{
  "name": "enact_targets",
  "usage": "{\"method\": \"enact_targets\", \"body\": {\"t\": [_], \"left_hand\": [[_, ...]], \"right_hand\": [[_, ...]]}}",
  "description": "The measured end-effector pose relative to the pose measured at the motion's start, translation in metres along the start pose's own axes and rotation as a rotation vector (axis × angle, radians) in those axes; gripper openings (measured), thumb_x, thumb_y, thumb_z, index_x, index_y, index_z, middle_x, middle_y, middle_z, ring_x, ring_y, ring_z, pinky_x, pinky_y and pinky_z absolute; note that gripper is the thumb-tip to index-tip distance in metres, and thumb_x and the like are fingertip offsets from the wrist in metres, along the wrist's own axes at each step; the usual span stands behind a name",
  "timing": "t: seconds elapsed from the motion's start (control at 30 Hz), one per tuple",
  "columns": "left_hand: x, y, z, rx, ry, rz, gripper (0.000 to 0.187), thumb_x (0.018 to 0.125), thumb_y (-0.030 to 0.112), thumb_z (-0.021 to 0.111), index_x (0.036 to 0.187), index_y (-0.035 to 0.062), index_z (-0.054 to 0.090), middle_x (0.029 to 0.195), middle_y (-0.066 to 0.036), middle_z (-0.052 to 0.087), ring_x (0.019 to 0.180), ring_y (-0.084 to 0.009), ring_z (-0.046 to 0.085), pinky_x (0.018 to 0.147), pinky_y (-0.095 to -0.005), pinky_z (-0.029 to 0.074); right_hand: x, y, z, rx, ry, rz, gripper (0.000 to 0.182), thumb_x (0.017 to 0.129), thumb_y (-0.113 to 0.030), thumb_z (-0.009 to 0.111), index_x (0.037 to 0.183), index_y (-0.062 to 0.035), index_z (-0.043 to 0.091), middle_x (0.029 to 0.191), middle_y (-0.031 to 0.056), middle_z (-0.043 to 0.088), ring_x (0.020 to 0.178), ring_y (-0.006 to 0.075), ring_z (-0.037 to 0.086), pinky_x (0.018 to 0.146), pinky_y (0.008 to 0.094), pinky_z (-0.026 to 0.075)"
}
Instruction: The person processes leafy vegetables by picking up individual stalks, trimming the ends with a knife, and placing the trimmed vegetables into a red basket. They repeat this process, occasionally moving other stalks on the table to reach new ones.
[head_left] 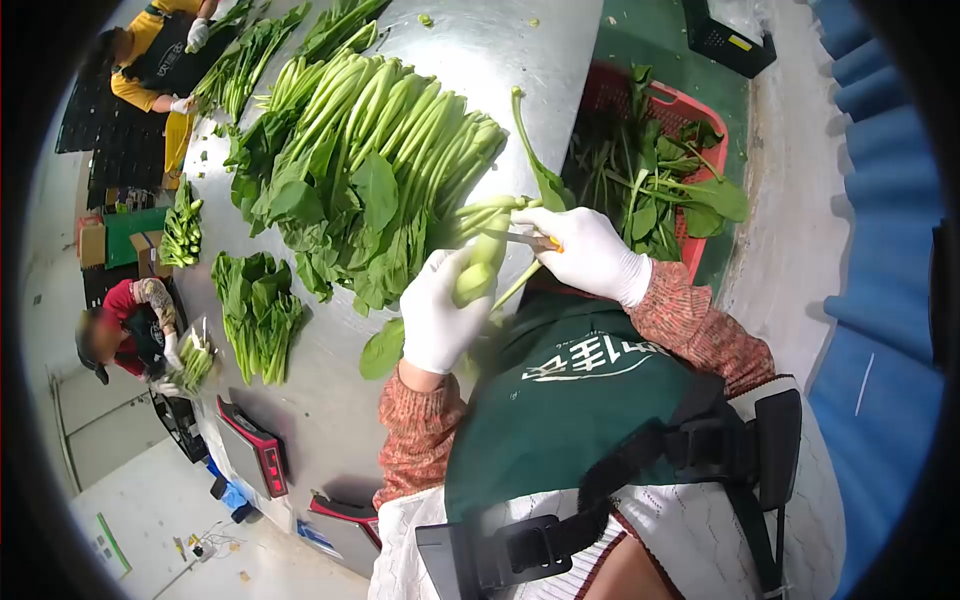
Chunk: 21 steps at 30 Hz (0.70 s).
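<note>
My left hand [435, 312], in a white glove, is closed around a pale green vegetable stalk [483, 265] with leafy stems. My right hand [592, 252], also gloved, grips a small knife [522, 239] with a bit of orange at its handle; the blade lies against the stalk. Thin stems [482, 212] stick out between the two hands. Just beyond them a large heap of leafy greens [400, 130] lies on the metal table [490, 45]. One long leafy stem [532, 150] rests near the table edge by my right hand.
Right of the table stands a red crate [700, 125] holding loose leaves. A smaller bunch of greens [255, 310] and red-edged scales [255, 450] are on the left. Two co-workers [150, 60] handle greens across the table. A black crate [735, 45] sits at the top right.
</note>
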<state>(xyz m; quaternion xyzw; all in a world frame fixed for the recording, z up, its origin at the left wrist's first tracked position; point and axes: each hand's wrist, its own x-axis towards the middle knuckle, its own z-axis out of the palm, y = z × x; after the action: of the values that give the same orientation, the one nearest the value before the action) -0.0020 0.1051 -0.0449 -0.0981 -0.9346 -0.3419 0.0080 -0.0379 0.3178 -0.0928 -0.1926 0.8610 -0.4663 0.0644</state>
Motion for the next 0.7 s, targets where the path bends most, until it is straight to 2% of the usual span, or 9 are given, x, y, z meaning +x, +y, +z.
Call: {"method": "enact_targets", "body": {"t": [0.13,0.27,0.3,0.37,0.47,0.5,0.57,0.63,0.7], "left_hand": [[0.000,-0.002,-0.005,-0.105,-0.067,0.078,0.035,0.071,0.008,0.074,0.105,0.0064,0.067,0.087,-0.012,0.063,0.078,-0.0297,0.064,0.072,-0.0334,0.052],[0.003,0.011,-0.012,-0.407,-0.139,-0.068,0.031,0.072,0.003,0.076,0.101,0.0008,0.067,0.088,-0.009,0.066,0.078,-0.0160,0.065,0.072,-0.0289,0.051],[0.003,0.003,-0.013,-0.476,-0.124,-0.030,0.028,0.074,0.003,0.076,0.100,-0.0010,0.067,0.088,-0.005,0.067,0.077,-0.0109,0.063,0.071,-0.0262,0.050],[0.005,0.015,-0.030,-0.637,-0.083,-0.298,0.025,0.076,0.003,0.075,0.099,-0.0009,0.068,0.087,-0.003,0.067,0.076,-0.0087,0.061,0.070,-0.0238,0.049],[0.012,-0.004,-0.056,-0.753,0.125,-0.266,0.046,0.084,0.020,0.071,0.119,-0.0062,0.060,0.103,-0.011,0.068,0.078,-0.0159,0.062,0.070,-0.0283,0.050],[0.017,-0.010,-0.062,-0.959,0.260,-0.190,0.045,0.087,0.023,0.069,0.121,-0.0038,0.058,0.111,-0.012,0.066,0.092,-0.0201,0.063,0.081,-0.0326,0.050],[0.025,-0.032,-0.078,-1.373,0.525,-0.218,0.041,0.089,0.025,0.068,0.121,0.0004,0.059,0.116,-0.012,0.064,0.106,-0.0236,0.059,0.095,-0.0384,0.047],[0.024,-0.056,-0.094,-1.673,0.516,-0.238,0.036,0.091,0.026,0.068,0.119,0.0050,0.061,0.117,-0.009,0.065,0.108,-0.0220,0.058,0.095,-0.0413,0.047],[0.023,-0.063,-0.098,-1.685,0.657,-0.268,0.037,0.087,0.027,0.072,0.116,0.0052,0.063,0.115,-0.008,0.065,0.111,-0.0259,0.057,0.102,-0.0501,0.041]], "right_hand": [[-0.002,0.000,0.002,0.065,0.064,-0.096,0.037,0.082,-0.004,0.060,0.119,-0.0085,0.062,0.074,0.0183,0.065,0.068,0.0340,0.067,0.063,0.0374,0.054],[0.000,0.028,0.004,0.136,-0.047,0.217,0.025,0.085,-0.010,0.055,0.106,-0.0065,0.068,0.082,0.0200,0.068,0.076,0.0388,0.066,0.072,0.0433,0.053],[-0.001,0.061,0.014,0.094,-0.007,0.300,0.024,0.089,-0.013,0.053,0.105,-0.0025,0.068,0.074,0.0190,0.067,0.069,0.0345,0.067,0.068,0.0409,0.054],[-0.009,0.081,0.004,0.367,-0.005,0.422,0.030,0.096,-0.015,0.050,0.116,0.0020,0.063,0.060,0.0037,0.060,0.048,0.0107,0.055,0.048,0.0267,0.044],[-0.012,0.068,-0.018,0.515,0.104,0.518,0.029,0.098,-0.022,0.052,0.117,-0.0030,0.064,0.062,-0.0017,0.059,0.043,0.0043,0.040,0.043,0.0205,0.032],[-0.008,0.059,-0.028,0.520,0.119,0.531,0.029,0.098,-0.021,0.053,0.119,-0.0026,0.064,0.062,-0.0017,0.059,0.043,0.0037,0.040,0.042,0.0207,0.032],[-0.007,0.062,-0.035,0.556,0.186,0.479,0.030,0.099,-0.020,0.053,0.121,-0.0024,0.063,0.063,-0.0019,0.059,0.043,0.0031,0.039,0.041,0.0205,0.031],[-0.008,0.068,-0.041,0.552,0.215,0.479,0.030,0.100,-0.020,0.052,0.121,-0.0023,0.063,0.063,-0.0016,0.059,0.042,0.0026,0.037,0.041,0.0198,0.030],[-0.009,0.069,-0.040,0.536,0.215,0.476,0.030,0.100,-0.020,0.052,0.121,-0.0019,0.062,0.063,-0.0014,0.058,0.042,0.0022,0.037,0.041,0.0194,0.029]]}}
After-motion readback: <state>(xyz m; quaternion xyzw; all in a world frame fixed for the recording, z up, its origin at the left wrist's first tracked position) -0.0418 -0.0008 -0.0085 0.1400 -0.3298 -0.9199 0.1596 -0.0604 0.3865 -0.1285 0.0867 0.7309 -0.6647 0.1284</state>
